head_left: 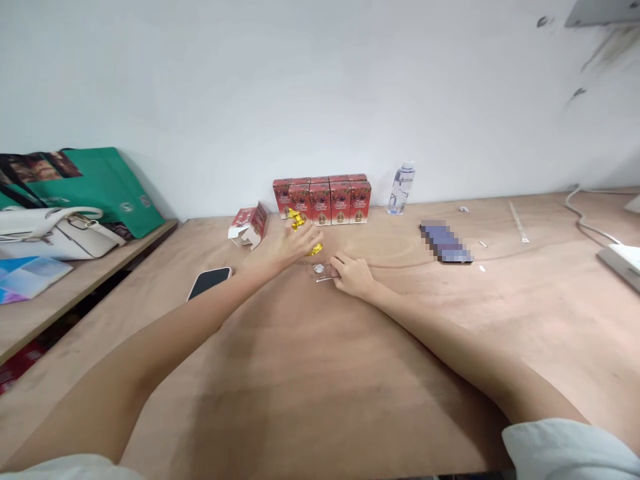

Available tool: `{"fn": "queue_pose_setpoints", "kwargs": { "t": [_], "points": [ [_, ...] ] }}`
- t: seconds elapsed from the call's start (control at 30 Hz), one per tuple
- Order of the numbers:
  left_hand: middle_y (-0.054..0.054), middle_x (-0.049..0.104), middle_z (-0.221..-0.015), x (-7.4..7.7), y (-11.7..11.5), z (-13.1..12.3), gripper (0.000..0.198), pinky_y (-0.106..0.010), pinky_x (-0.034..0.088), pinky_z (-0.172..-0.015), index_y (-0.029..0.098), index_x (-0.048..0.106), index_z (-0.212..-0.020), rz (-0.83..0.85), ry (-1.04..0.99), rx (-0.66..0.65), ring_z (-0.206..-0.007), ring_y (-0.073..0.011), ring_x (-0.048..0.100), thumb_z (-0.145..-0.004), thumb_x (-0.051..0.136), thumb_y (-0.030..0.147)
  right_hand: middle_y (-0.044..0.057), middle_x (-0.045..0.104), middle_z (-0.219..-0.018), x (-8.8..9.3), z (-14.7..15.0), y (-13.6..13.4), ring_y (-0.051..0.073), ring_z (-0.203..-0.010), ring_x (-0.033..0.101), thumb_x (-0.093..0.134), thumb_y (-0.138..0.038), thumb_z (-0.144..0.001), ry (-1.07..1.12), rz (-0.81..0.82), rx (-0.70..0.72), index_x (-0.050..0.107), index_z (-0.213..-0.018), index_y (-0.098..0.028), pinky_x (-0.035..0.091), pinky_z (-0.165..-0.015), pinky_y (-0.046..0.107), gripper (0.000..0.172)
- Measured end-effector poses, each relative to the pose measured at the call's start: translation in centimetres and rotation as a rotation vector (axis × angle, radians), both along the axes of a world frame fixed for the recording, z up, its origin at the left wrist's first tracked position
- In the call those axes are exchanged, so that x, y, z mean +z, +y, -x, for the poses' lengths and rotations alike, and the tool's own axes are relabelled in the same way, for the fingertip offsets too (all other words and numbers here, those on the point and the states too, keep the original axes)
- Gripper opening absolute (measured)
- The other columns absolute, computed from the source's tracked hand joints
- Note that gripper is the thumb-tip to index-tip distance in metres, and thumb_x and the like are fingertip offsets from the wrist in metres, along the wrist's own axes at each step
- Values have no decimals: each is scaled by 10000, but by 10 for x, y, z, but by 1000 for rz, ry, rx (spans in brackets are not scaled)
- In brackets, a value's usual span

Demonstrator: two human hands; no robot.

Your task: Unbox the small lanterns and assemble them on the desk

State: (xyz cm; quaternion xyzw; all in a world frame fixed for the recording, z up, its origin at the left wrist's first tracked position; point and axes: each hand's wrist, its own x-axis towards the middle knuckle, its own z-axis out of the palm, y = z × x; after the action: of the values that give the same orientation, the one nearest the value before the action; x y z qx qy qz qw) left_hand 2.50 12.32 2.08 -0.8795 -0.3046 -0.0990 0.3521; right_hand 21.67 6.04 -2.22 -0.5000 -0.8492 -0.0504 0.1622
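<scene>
My left hand (pixel 299 244) is closed around a shiny gold object (pixel 296 217). Part of the gold shows above the fingers and part below; its kind is hidden by the hand. Just to the right, my right hand (pixel 353 275) rests low on the table with its fingers curled together. Whatever they may pinch is too small to make out. By those fingertips lie a small white piece (pixel 319 269), faint clear bits around it and a thin white stick (pixel 324 279).
Behind my hands, several red boxes (pixel 320 203) stand in rows against the wall. An opened red box (pixel 250 225) lies left of them. A water bottle (pixel 401 189), a phone (pixel 445 243) and another phone (pixel 210 283) are on the wooden table (pixel 320 387). A white handbag (pixel 55 233) sits far left.
</scene>
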Motion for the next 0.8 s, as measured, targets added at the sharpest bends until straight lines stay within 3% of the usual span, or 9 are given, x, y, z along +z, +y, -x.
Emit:
{"fn": "queue_pose_setpoints", "kwargs": {
  "t": [0.1,0.2,0.33,0.43,0.63,0.73,0.8],
  "points": [
    [-132,649,-1000,16,21,3,279,-534,296,-928,171,547,-1020,106,-131,88,-1001,-271,584,-861,336,83,66,618,-1098,2,-1,0,192,-855,597,414,-177,-828,20,22,-43,583,-1048,-195,309,-574,258,278],
    [-81,669,-1001,27,41,10,227,-523,318,-931,200,548,-1012,339,-253,97,-975,-273,599,-786,534,225,49,629,-1096,4,-2,1,197,-889,603,412,-178,-836,75,49,-95,579,-1058,-216,332,-600,258,280],
    [-80,649,-1123,32,52,21,415,-389,417,-911,187,571,-1064,580,-543,-53,-1038,-254,598,-700,641,372,50,639,-1088,5,-1,1,192,-926,606,385,-189,-871,153,76,-116,575,-1067,-225,357,-626,254,275],
    [-108,623,-1178,28,48,23,514,-367,437,-934,158,586,-1090,665,-680,-165,-1092,-256,577,-674,659,453,52,647,-1082,5,-1,1,189,-916,611,387,-199,-880,212,71,-115,580,-1042,-223,369,-635,252,254],
    [-96,620,-1177,19,41,20,450,-369,439,-950,184,590,-1112,671,-678,-206,-1099,-233,571,-717,632,395,23,689,-964,-1,-8,14,171,-874,627,473,-201,-838,517,103,-263,588,-1023,-220,407,-687,252,219],
    [-82,615,-1180,16,41,20,346,-403,432,-922,217,603,-1102,534,-522,-128,-1093,-237,564,-761,573,262,13,704,-942,-1,-13,21,169,-871,636,471,-224,-845,621,174,-393,620,-1016,-233,421,-713,260,227],
    [-79,612,-1186,16,40,20,319,-473,393,-918,243,624,-1069,374,-340,-38,-1087,-258,554,-782,517,156,5,709,-954,0,-14,23,184,-898,637,493,-246,-835,572,225,-404,652,-991,-257,423,-717,267,223]
  ]
}}
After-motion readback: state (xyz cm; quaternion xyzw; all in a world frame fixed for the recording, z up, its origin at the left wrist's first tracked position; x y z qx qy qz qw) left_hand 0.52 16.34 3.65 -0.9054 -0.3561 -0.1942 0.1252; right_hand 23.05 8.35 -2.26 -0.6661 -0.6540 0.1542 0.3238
